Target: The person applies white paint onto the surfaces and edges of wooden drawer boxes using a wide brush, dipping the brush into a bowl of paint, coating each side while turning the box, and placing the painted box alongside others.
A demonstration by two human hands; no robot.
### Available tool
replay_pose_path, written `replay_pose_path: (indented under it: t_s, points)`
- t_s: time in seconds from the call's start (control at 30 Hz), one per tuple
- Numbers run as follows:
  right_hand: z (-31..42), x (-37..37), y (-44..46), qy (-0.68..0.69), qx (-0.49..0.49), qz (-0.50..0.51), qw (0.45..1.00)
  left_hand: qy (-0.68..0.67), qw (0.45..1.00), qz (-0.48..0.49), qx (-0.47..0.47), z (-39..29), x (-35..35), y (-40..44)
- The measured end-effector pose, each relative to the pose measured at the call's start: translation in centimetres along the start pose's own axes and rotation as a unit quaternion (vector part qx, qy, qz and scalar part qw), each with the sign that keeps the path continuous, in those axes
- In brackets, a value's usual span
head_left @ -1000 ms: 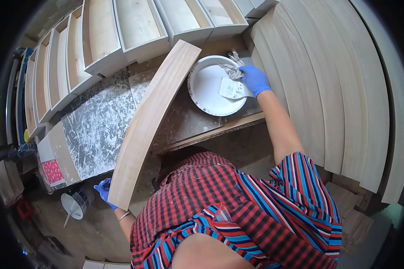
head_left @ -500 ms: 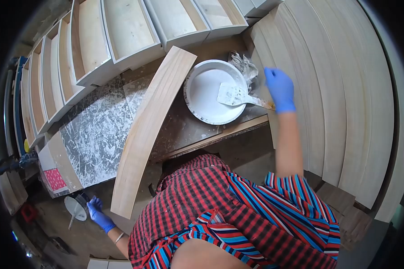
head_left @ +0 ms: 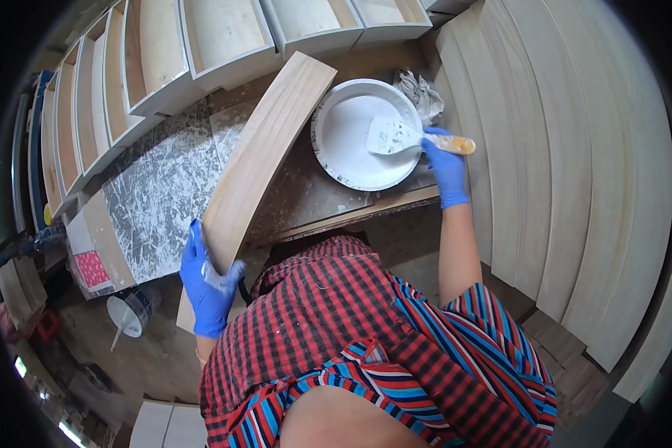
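Observation:
A long pale wooden board (head_left: 265, 142) lies aslant across the paint-spattered bench, its near end jutting past the bench edge. My left hand (head_left: 210, 291), in a blue glove, spans the board near that end, fingers at one edge and the slightly blurred thumb at the other. White paint marks the glove. A round white basin (head_left: 332, 163) of white paint stands right of the board. Its wide, white-coated paintbrush (head_left: 393, 138) rests over the rim, and the orange-and-white handle sticks out to the right. My gloved right hand (head_left: 448, 173) has its fingers closed around the handle's neck.
Several pale drawer-like boxes (head_left: 224, 33) line the back. Long boards (head_left: 567, 149) are stacked on the right. A crumpled rag (head_left: 421, 97) lies behind the basin. Low on the left is a small paint-marked bucket (head_left: 131, 313) with a stick in it.
My left hand has come up from beside the small bucket onto the board's near end. My right hand has moved down and left, from above the brush handle to a grip on it.

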State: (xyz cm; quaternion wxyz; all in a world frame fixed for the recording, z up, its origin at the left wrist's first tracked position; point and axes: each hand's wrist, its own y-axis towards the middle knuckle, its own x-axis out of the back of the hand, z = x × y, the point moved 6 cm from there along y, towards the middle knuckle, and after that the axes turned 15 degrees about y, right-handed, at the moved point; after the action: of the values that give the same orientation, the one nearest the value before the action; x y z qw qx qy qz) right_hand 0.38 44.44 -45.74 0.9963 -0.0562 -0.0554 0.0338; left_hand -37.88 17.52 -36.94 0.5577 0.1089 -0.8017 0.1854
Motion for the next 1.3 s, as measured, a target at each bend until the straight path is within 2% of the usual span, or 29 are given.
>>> replay_pose_path:
  t_s: [0.03,0.07,0.13,0.17,0.2,0.27,0.3,0.37,0.4,0.47,0.5,0.6,0.67,0.7,0.77,0.87,0.97,1.03,1.07,1.13,1.17,1.23,1.3]
  points:
    - [1.6,-2.4,0.0,-0.099,0.109,0.077,0.986,0.003,1.000,0.003,0.004,0.3,-0.4,0.1]
    - [2.5,-3.9,0.0,-0.097,0.106,0.080,0.986,0.003,1.000,-0.017,-0.017,0.4,-0.3,0.3]
    - [1.9,-6.3,0.2,-0.077,-0.131,0.074,0.986,0.019,0.998,-0.043,-0.041,0.8,-0.4,0.6]
    - [2.6,-6.7,0.5,-0.115,-0.134,0.064,0.982,0.019,0.998,-0.044,-0.035,1.0,-0.4,0.8]
    - [3.1,-6.6,0.5,-0.117,-0.134,0.068,0.982,0.029,0.998,-0.044,-0.037,1.1,-0.3,1.2]
    - [6.7,-6.8,0.2,-0.154,0.068,0.110,0.980,0.017,0.998,-0.050,-0.046,1.2,-0.3,2.0]
    - [7.5,-6.9,-0.2,-0.156,0.065,0.118,0.979,0.015,0.998,-0.047,-0.038,1.3,-0.2,2.1]
    - [8.4,-6.8,-0.8,-0.075,-0.070,0.125,0.987,-0.015,0.999,-0.030,-0.024,1.2,-0.3,2.3]
    - [7.8,-6.4,-1.2,-0.079,-0.069,0.127,0.986,-0.018,0.999,-0.031,-0.021,1.1,-0.3,2.1]
    - [7.7,-6.6,-1.3,-0.189,0.075,0.153,0.967,-0.001,0.998,-0.047,-0.034,0.9,-0.1,2.1]
    - [7.6,-6.2,-1.5,-0.118,0.037,0.147,0.981,0.000,0.998,-0.050,-0.024,1.1,-0.3,1.8]
    - [6.2,-5.8,-2.1,-0.105,-0.011,0.152,0.983,0.020,0.997,-0.068,0.011,2.3,-0.6,0.5]
    - [7.7,-5.2,-2.5,-0.069,-0.011,0.124,0.990,0.100,0.992,-0.076,0.013,2.5,-0.4,0.2]
    - [8.0,-4.4,-2.9,-0.035,-0.027,0.091,0.995,0.100,0.992,-0.074,0.018,2.8,-0.4,-0.2]
    - [7.1,-3.7,-2.7,-0.046,-0.005,0.104,0.993,0.084,0.992,-0.096,0.003,3.0,-0.2,-0.5]
    - [6.3,-3.5,-1.8,-0.106,0.008,0.136,0.985,0.072,0.993,-0.089,0.016,3.3,-0.4,-0.7]
    - [4.5,-3.3,-1.0,-0.120,0.000,0.099,0.988,0.114,0.990,-0.079,0.027,3.2,-1.0,-0.9]
    - [3.9,-2.6,-0.2,-0.390,0.066,0.035,0.918,0.113,0.990,-0.082,0.030,3.3,-1.2,-0.8]
    - [5.5,-3.5,-0.5,-0.392,0.066,0.036,0.917,0.116,0.989,-0.084,0.036,3.3,-1.2,-1.0]
    - [8.8,-4.9,-0.8,-0.470,0.029,0.001,0.882,0.120,0.988,-0.088,0.032,3.3,-1.2,-0.9]
    - [9.2,-5.2,-0.9,-0.471,0.026,0.000,0.882,0.124,0.988,-0.092,0.026,3.2,-1.1,-0.9]
    - [9.7,-6.0,-0.7,-0.393,0.048,0.041,0.917,0.112,0.989,-0.091,0.022,3.1,-1.0,-0.8]
    - [9.6,-6.5,-0.7,-0.434,0.042,0.052,0.899,0.097,0.991,-0.091,0.021,3.1,-1.0,-0.7]
